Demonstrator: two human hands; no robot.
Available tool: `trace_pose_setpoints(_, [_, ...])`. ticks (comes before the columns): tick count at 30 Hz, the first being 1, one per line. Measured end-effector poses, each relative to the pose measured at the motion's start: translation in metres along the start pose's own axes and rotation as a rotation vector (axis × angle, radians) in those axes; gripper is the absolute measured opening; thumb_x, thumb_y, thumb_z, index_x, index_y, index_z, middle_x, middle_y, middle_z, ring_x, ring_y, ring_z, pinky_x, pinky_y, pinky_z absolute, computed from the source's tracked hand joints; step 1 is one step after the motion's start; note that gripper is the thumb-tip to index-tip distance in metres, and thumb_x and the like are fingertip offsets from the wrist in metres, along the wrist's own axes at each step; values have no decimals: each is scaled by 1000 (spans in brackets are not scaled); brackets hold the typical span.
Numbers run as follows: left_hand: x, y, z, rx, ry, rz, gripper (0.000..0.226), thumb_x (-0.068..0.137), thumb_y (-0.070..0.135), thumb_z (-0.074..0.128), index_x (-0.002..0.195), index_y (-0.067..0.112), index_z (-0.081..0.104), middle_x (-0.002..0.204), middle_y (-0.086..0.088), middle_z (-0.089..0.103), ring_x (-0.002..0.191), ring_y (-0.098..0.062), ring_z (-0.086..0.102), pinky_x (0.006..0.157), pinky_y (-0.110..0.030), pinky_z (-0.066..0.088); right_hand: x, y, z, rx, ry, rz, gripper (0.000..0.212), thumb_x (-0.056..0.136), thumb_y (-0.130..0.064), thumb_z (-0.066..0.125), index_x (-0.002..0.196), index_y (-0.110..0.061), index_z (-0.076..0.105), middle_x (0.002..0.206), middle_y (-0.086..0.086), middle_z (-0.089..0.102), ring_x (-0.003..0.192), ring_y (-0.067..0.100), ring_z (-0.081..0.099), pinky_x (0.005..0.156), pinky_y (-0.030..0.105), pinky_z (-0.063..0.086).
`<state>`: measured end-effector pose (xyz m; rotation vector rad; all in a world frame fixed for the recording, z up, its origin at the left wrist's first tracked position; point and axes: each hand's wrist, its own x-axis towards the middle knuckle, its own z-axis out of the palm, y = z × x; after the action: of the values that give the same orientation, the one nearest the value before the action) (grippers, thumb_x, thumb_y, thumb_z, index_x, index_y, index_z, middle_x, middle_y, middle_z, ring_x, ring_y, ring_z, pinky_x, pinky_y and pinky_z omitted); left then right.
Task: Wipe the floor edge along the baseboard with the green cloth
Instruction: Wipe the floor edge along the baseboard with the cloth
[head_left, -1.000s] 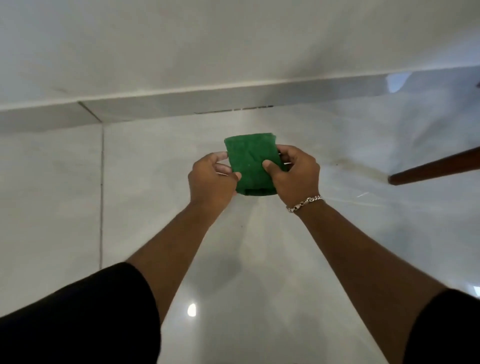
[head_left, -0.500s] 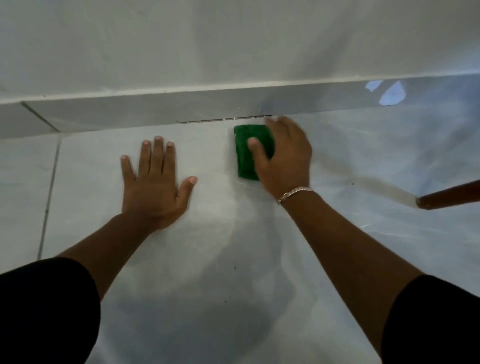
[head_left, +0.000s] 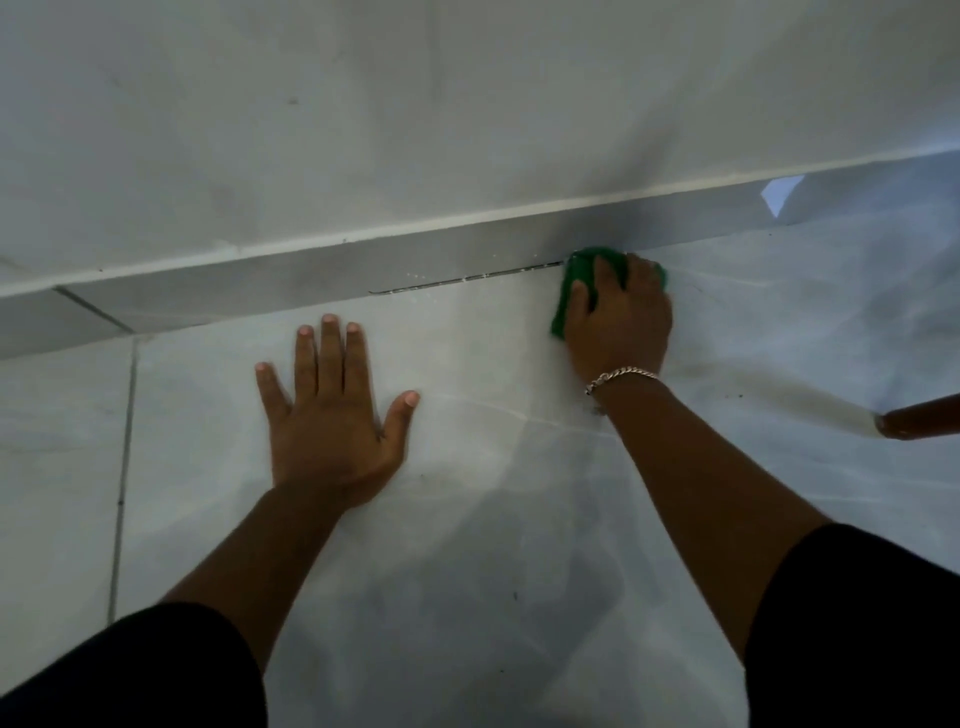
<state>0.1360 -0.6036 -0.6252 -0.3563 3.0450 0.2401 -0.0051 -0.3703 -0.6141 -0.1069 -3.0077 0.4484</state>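
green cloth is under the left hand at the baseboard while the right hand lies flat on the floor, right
Not quite: the hands are swapped. The head view shows the right hand pressing the green cloth at the baseboard, while the left hand lies flat on the floor.

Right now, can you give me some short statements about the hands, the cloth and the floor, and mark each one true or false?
1. The right hand presses the green cloth against the foot of the baseboard. True.
2. The left hand also holds the cloth. False: it lies flat on the floor, fingers spread, apart from the cloth.
3. A bracelet is on the right wrist. True.
4. The cloth lies in the middle of the floor, far from the wall. False: it touches the baseboard.
5. A brown wooden piece shows at the right edge. True.
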Motion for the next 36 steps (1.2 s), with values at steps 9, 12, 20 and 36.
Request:
trace_pose_setpoints(9, [0,-3,2,-7,-4,-1,92,86,72,7,158,15,-2,168,-9,-8,155,-29,-9,120,-64,-1,-33,-56,11,-31,-33,-174,46,93,-34,40,134,-14,51,142,18,46,133,34,39,108,48,34])
trace_pose_setpoints(12, [-3,-14,1,-1,-8,8,93,87,74,9,159,16,2,169,-8,-4,155,-28,-5,119,-66,2,-7,-17,-2,-120,-60,-244,44,94,-35,39,132,-17,52,140,15,49,129,32,43,105,47,37])
trace_pose_setpoints(20, [-4,-23,5,24,-1,8,93,87,77,9,158,17,4,169,-8,0,155,-30,-1,118,-67,1,-12,-35,1,-117,-44,-26,50,91,-34,42,134,-9,47,146,18,42,138,34,33,111,54,28])
trace_pose_setpoints(36, [3,-22,-3,17,-49,-35,99,80,84,6,158,23,-6,169,-2,-8,155,-30,-8,112,-77,1,-1,-33,-12,-141,-126,-49,48,84,-23,49,130,-9,52,138,19,48,134,35,38,115,57,21])
